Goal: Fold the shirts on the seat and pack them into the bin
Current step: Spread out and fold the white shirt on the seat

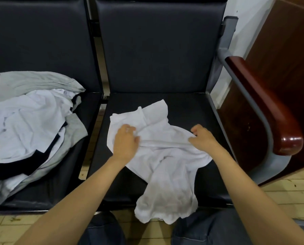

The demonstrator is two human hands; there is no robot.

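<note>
Lying rumpled on the black seat point(183, 106), white shirt point(167, 156) overhangs its front edge; left hand point(125, 143) and right hand point(203, 137) each pinch its fabric.

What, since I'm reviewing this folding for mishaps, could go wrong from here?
Part of the white shirt hangs off the front of the seat, so it may slide to the floor. It lies bunched between the left hand and right hand, so folding now may trap creases.

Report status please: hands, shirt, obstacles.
Left hand and right hand both grip crumpled white cloth shirt. Shirt unfolded on black padded seat. Nothing blocks; bin not visible.
</note>
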